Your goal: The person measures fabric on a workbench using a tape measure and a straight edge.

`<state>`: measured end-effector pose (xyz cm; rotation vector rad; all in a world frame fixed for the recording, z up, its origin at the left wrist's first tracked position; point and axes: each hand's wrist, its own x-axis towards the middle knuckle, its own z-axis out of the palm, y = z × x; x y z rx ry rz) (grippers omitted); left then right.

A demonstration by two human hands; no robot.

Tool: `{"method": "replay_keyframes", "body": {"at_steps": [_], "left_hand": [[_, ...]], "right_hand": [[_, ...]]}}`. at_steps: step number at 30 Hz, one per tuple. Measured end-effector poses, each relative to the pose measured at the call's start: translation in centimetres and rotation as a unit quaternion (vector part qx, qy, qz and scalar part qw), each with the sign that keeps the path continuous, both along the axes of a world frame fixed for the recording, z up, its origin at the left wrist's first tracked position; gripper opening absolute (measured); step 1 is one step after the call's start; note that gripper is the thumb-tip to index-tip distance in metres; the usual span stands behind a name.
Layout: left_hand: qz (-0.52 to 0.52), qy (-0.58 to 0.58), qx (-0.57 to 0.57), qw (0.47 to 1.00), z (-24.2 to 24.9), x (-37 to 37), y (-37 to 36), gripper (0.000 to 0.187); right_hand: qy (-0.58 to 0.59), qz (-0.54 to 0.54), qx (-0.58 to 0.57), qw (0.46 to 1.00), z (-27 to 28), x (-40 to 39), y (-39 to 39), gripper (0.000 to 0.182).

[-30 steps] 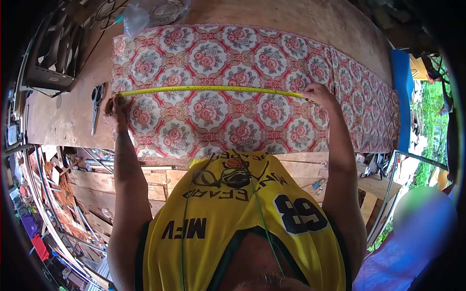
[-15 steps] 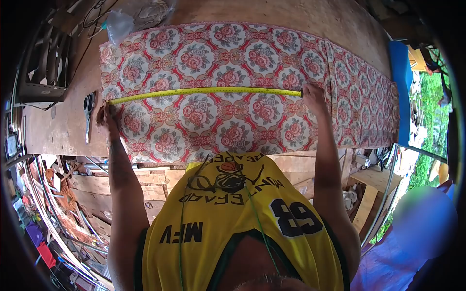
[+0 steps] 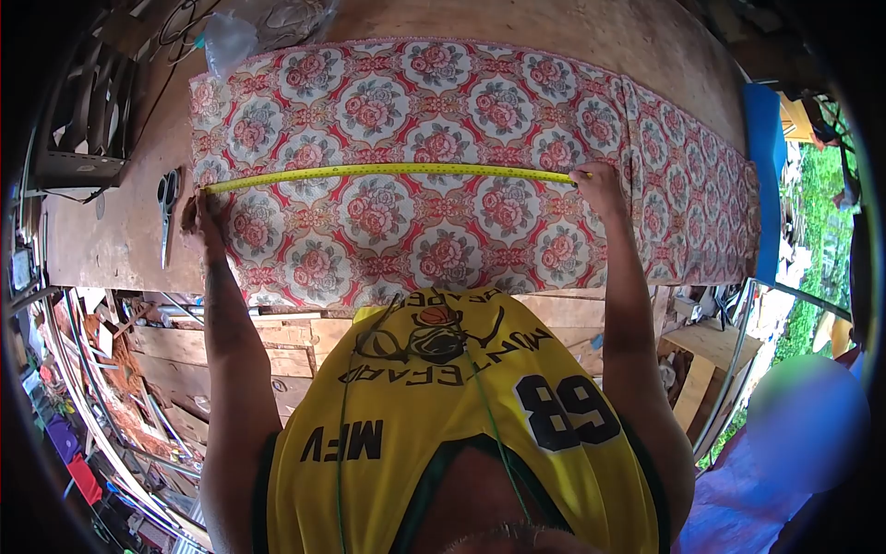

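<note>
Across a floral red and white fabric (image 3: 443,222) runs an extended yellow tape measure (image 3: 397,170). My left hand (image 3: 197,222) is closed around the left end of the tape at the fabric's left edge; what lies inside the fingers is dark and hard to see. Pinched in my right hand (image 3: 598,185) is the tape's right end, a little left of a fold in the fabric. Dark-handled scissors (image 3: 167,208) lie on the wooden table (image 3: 115,226), just left of my left hand.
A clear plastic bag (image 3: 229,44) touches the fabric's upper left corner. Behind it, a dark metal rack (image 3: 83,129) stands at the table's left. A blue sheet (image 3: 764,175) borders the right end. A person in blue (image 3: 748,499) is at the lower right, partly blurred.
My right hand has shifted its fingers slightly at the tape's end, which now shows under them. The tape, fabric and left hand stay nearly in place.
</note>
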<state>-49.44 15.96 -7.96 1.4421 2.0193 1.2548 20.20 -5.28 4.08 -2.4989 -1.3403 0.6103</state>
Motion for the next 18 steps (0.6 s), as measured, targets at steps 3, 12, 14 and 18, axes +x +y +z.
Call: {"method": "replay_keyframes", "body": {"at_steps": [3,12,14,18], "left_hand": [[-0.006,0.0,0.015,1.0,0.9,0.7,-0.1,0.036],[-0.026,-0.274,0.025,0.961,-4.8,-3.0,1.7,0.033],[-0.027,-0.323,0.023,0.946,-5.4,-3.4,2.2,0.037],[-0.022,-0.306,0.009,0.952,-5.0,-3.6,2.3,0.03]], "right_hand": [[0.008,-0.002,0.005,1.0,0.2,-0.1,-0.1,0.026],[-0.298,0.177,0.148,0.926,-4.3,-4.1,-0.3,0.021],[-0.161,0.172,0.231,0.944,-5.0,-6.6,0.8,0.025],[-0.046,0.161,0.276,0.946,-5.3,-10.5,2.9,0.024]]}}
